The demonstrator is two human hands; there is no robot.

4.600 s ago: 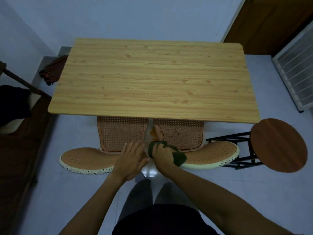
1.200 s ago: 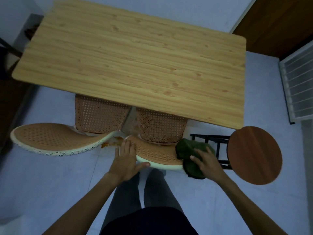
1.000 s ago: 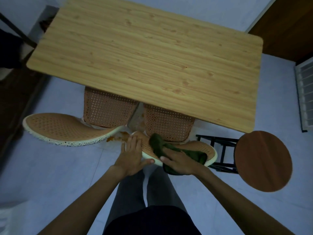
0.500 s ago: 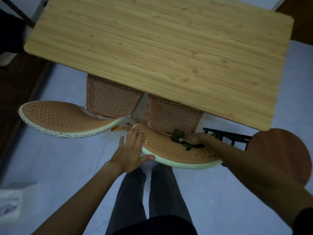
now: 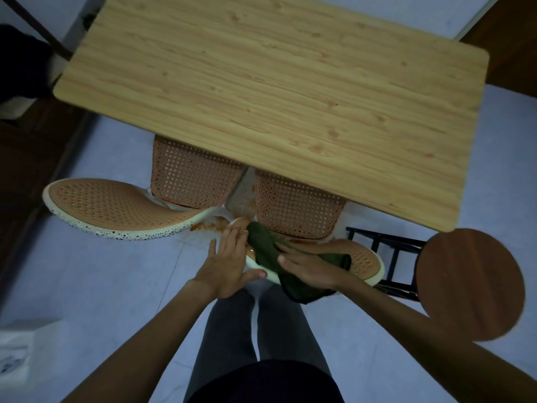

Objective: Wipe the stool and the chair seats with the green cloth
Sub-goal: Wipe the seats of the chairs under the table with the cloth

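Cloth (image 5: 268,251), dark green and rumpled, drapes over chair (image 5: 360,257).

My one camera sat on my head and looked steeply down and forward, wide-angled, so straight edges bowed. It faced the wooden table (image 5: 273,112) across the upper frame, the two chairs tucked beneath it at the middle, and my own legs at the bottom edge. My forearms reached in from below, near the lens. There was no second view.
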